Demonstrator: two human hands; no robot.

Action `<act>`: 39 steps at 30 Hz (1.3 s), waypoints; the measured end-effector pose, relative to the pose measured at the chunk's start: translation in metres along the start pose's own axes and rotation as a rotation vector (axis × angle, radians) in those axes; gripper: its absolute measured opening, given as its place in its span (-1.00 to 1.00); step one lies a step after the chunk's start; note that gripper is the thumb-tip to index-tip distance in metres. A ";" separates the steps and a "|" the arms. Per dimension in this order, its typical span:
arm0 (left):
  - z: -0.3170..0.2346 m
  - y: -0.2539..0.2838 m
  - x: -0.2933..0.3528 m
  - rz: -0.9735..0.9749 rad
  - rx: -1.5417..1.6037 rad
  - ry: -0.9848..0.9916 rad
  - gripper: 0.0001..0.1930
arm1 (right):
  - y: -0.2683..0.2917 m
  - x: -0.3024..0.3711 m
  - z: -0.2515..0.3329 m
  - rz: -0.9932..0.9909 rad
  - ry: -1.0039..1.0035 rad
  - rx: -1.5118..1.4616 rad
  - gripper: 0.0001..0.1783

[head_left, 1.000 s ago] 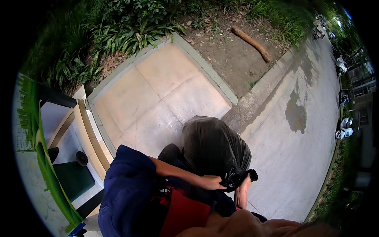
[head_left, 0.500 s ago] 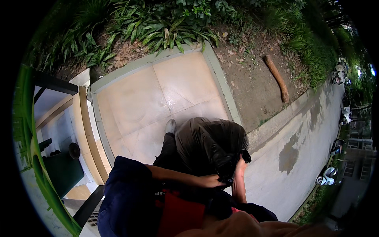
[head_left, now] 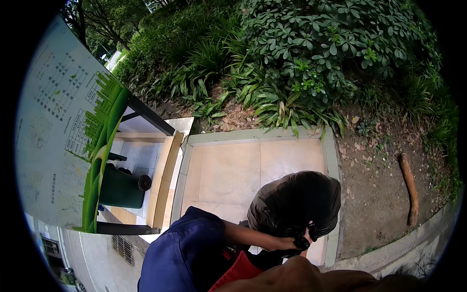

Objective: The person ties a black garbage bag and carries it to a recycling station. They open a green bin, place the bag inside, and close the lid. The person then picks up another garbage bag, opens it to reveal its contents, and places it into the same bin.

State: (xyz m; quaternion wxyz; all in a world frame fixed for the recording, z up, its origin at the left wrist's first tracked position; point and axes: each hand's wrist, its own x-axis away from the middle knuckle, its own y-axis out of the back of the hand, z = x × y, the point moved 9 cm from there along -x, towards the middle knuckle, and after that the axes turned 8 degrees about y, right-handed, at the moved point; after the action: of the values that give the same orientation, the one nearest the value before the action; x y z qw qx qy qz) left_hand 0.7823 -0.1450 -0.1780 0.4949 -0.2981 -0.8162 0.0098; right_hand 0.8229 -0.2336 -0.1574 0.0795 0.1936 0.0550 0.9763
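Note:
A bulging dark grey-brown bag (head_left: 292, 204) hangs in front of me over a beige paved slab (head_left: 233, 170). My left hand (head_left: 284, 242) reaches out of a blue sleeve (head_left: 185, 253) and grips the bag's gathered black top (head_left: 304, 241). Only a sliver of my right hand (head_left: 308, 237) shows, pressed against the same black top from the other side. A red piece of clothing (head_left: 236, 272) lies against my body below the left arm.
A large white and green sign board (head_left: 73, 146) stands at the left, with a dark green wheeled bin (head_left: 121, 187) behind it. A grey kerb (head_left: 331, 170) edges the slab. Bare soil with a log (head_left: 411, 187) lies to the right, shrubs beyond, and a drain grate (head_left: 124, 248) at lower left.
The view has swung, bringing the sign board in at the left and the road out of sight. Both hands stay on the bag's top; the bag hangs a little further right.

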 end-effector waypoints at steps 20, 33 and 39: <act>0.033 0.116 -0.209 -0.574 1.015 0.104 -0.51 | 0.069 -0.032 -0.145 0.082 -0.639 -0.452 -0.67; -0.052 -0.044 -0.232 -0.036 -0.187 -0.051 -0.48 | 0.015 0.013 -0.189 -0.092 -0.769 -0.759 -0.69; -0.077 -0.051 -0.210 0.201 -0.474 -0.127 -0.57 | 0.007 -0.018 -0.175 -0.129 -0.614 -0.815 -0.69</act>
State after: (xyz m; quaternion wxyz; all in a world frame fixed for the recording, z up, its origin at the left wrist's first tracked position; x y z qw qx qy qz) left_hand 0.8899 -0.3126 -0.2914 0.3556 -0.4841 -0.7913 -0.1141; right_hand 0.7708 -0.2567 -0.3234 0.2209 0.4210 -0.3441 0.8096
